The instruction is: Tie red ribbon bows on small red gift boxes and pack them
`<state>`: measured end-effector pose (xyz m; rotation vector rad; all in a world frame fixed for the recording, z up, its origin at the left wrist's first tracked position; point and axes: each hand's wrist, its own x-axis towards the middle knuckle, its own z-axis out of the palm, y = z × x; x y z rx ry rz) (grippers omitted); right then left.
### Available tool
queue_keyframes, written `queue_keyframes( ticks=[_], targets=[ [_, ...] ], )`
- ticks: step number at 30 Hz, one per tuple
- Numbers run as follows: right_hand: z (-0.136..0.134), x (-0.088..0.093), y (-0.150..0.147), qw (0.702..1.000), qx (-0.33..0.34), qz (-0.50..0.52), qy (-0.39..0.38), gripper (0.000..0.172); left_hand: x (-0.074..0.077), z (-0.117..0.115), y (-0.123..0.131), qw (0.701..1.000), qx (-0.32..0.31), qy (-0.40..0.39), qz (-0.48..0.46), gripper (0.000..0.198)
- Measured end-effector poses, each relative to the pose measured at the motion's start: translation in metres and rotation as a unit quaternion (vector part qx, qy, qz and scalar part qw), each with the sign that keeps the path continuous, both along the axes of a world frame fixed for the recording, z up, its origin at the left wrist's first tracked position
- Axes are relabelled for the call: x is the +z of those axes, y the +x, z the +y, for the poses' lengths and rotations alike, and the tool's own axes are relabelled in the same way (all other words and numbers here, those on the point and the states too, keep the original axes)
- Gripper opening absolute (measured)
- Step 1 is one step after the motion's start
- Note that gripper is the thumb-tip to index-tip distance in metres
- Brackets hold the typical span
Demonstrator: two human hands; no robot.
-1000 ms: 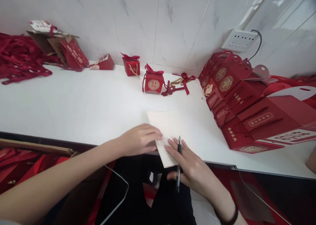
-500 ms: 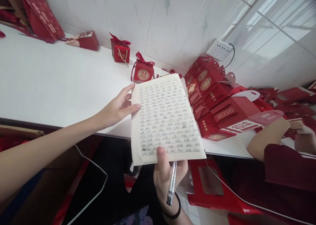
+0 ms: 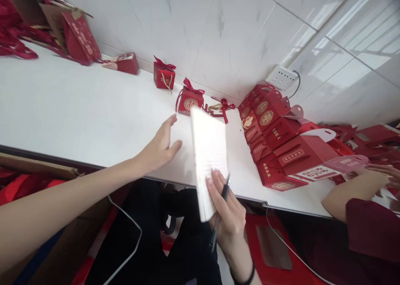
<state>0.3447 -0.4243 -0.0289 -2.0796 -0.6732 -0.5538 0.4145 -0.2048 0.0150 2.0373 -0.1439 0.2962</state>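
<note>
A white notebook is held up over the front edge of the white table, tilted on its side. My right hand grips its lower part, fingers lying across the page. A pen is also tucked between those fingers, its tip pointing up. Faint ruled lines show on the page, which is bright and partly blurred. To the left of the notebook, my left hand is in the air above the table, thumb and fingers apart, with nothing in it. It does not touch the notebook.
Red gift boxes crowd the right of the white table. Two small ribboned boxes stand near the wall. A power strip is mounted there. At far right is a co-worker's arm. A white cable hangs below.
My left hand has let go of the notebook. My right hand has turned it, so the page of handwritten numbers no longer shows. The view has shifted slightly left.
</note>
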Motion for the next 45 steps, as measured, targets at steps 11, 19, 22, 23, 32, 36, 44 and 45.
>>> queue_keyframes(
  ticks=[11, 19, 22, 23, 32, 36, 44, 45],
  targets=[
    [-0.031, 0.054, 0.059, 0.972, 0.173, 0.153, -0.052, 0.045, -0.027, -0.022, -0.043, 0.877, -0.316, 0.361, 0.016, 0.075],
    [0.075, 0.02, 0.133, 0.918, 0.086, 0.357, 0.153, 0.028, -0.024, -0.027, -0.047, 0.864, -0.281, 0.413, 0.06, 0.091],
    [0.078, 0.011, 0.135, 0.92, 0.064, 0.352, 0.162, 0.03, -0.022, -0.028, -0.047, 0.862, -0.287, 0.414, 0.059, 0.093],
    [0.076, 0.01, 0.134, 0.922, 0.067, 0.347, 0.157, 0.03, -0.023, -0.028, -0.046, 0.862, -0.287, 0.414, 0.059, 0.094],
    [0.072, 0.009, 0.131, 0.96, 0.043, 0.275, 0.041, 0.026, -0.021, -0.031, -0.045, 0.854, -0.302, 0.416, 0.077, 0.097],
    [0.072, 0.009, 0.132, 0.959, 0.038, 0.28, 0.023, 0.026, -0.021, -0.031, -0.046, 0.855, -0.303, 0.414, 0.077, 0.098],
    [0.072, 0.008, 0.131, 0.959, 0.034, 0.281, 0.025, 0.027, -0.023, -0.032, -0.046, 0.859, -0.296, 0.413, 0.068, 0.095],
    [0.072, 0.008, 0.131, 0.959, 0.033, 0.279, 0.027, 0.027, -0.023, -0.032, -0.046, 0.861, -0.294, 0.41, 0.066, 0.095]
  ],
)
